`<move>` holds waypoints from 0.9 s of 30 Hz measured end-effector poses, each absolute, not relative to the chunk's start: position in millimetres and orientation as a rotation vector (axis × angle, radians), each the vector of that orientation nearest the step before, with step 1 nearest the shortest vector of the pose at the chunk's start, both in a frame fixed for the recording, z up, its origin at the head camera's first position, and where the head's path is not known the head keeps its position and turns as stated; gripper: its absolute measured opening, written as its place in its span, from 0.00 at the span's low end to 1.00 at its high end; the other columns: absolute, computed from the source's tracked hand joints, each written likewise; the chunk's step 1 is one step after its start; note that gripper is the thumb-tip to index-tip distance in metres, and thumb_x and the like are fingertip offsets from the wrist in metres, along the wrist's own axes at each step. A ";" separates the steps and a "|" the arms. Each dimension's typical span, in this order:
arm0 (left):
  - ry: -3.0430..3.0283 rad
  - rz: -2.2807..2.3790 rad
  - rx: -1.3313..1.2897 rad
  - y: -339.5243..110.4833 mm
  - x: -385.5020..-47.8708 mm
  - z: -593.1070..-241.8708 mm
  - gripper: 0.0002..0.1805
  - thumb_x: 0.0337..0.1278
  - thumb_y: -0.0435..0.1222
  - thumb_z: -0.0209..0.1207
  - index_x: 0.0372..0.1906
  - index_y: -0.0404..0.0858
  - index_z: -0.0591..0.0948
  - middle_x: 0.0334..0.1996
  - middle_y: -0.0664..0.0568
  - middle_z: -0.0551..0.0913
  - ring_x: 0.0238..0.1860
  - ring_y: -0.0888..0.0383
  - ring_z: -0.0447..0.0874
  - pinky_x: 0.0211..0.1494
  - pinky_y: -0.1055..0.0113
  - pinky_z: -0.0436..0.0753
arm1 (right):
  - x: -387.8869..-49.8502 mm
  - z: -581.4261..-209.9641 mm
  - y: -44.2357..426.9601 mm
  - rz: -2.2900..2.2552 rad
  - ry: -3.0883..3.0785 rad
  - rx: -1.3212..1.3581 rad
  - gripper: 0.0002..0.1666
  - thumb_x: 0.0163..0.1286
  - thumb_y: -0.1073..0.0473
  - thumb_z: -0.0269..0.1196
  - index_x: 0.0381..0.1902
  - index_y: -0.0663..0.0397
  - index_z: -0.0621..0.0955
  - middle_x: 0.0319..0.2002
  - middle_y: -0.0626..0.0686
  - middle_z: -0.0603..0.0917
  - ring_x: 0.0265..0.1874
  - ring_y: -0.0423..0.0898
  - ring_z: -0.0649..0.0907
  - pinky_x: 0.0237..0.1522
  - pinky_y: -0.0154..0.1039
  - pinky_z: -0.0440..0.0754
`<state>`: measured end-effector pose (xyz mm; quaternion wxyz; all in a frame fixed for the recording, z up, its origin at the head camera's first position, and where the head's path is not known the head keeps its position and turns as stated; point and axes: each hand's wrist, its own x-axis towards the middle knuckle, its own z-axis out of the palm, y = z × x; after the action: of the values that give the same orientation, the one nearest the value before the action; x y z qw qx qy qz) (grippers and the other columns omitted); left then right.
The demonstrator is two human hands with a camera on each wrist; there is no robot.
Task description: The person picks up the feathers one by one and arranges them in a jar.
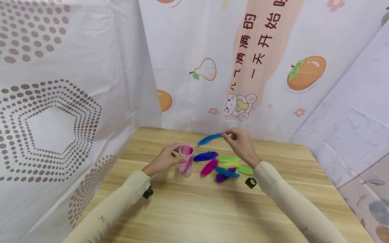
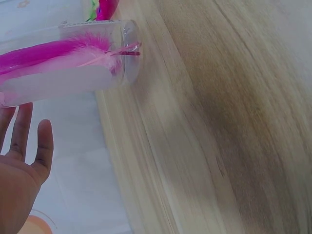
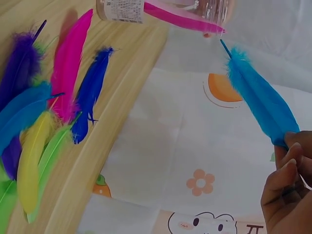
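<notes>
Left hand (image 1: pixel 164 159), thumb and fingers partly spread, grips an upright jar (image 1: pixel 187 165) on the table (image 1: pixel 197 209); its mouth is cut off in the left wrist view, count of pink feathers (image 2: pixel 46 52) inside unclear. Right hand (image 1: pixel 240 144) pinches a blue feather's (image 1: pixel 209 138) tip, quill toward jar. Loose feathers (image 1: pixel 226 172) overlap nearby, lower ones partly hidden.

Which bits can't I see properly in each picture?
Wall writing: head view, partly cut off by the top edge.
Jar: left wrist view, open end cut off by the left edge.
Label: right wrist view, print too small and blurred to read.
Purple feather: right wrist view, middle hidden under a light-blue feather.
</notes>
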<state>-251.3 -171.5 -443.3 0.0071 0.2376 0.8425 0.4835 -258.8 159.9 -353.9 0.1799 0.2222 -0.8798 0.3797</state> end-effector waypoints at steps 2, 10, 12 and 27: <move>2.634 1.513 0.742 -171.7 -251.2 -444.0 0.30 0.60 0.54 0.70 0.66 0.55 0.78 0.53 0.61 0.80 0.53 0.56 0.76 0.55 0.54 0.79 | -258.5 -353.6 158.2 1.079 -2.476 0.636 0.09 0.75 0.54 0.66 0.47 0.50 0.89 0.27 0.48 0.81 0.23 0.47 0.74 0.23 0.37 0.70; 2.649 1.518 0.748 -172.0 -252.8 -446.7 0.30 0.60 0.54 0.71 0.66 0.54 0.79 0.52 0.61 0.81 0.52 0.57 0.77 0.55 0.55 0.79 | -256.3 -349.2 150.6 1.118 -2.467 0.645 0.09 0.75 0.54 0.66 0.46 0.50 0.89 0.27 0.49 0.82 0.23 0.47 0.75 0.23 0.36 0.70; 2.646 1.521 0.758 -171.9 -252.6 -446.9 0.30 0.60 0.54 0.70 0.66 0.54 0.79 0.52 0.61 0.81 0.52 0.57 0.77 0.55 0.54 0.80 | -256.1 -349.3 148.6 1.128 -2.472 0.648 0.09 0.75 0.54 0.66 0.46 0.50 0.89 0.28 0.50 0.83 0.23 0.47 0.75 0.23 0.36 0.71; 2.653 1.498 0.774 -171.7 -251.6 -443.5 0.31 0.61 0.53 0.70 0.68 0.52 0.78 0.53 0.60 0.81 0.53 0.57 0.77 0.54 0.56 0.81 | -254.3 -353.0 127.7 1.098 -2.473 0.761 0.08 0.75 0.56 0.66 0.46 0.51 0.89 0.30 0.46 0.82 0.23 0.45 0.74 0.24 0.36 0.70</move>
<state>-251.6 -171.7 -443.5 -0.0012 0.2463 0.8439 0.4766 -254.3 127.7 -353.0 0.1647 0.2669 -0.8678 0.3855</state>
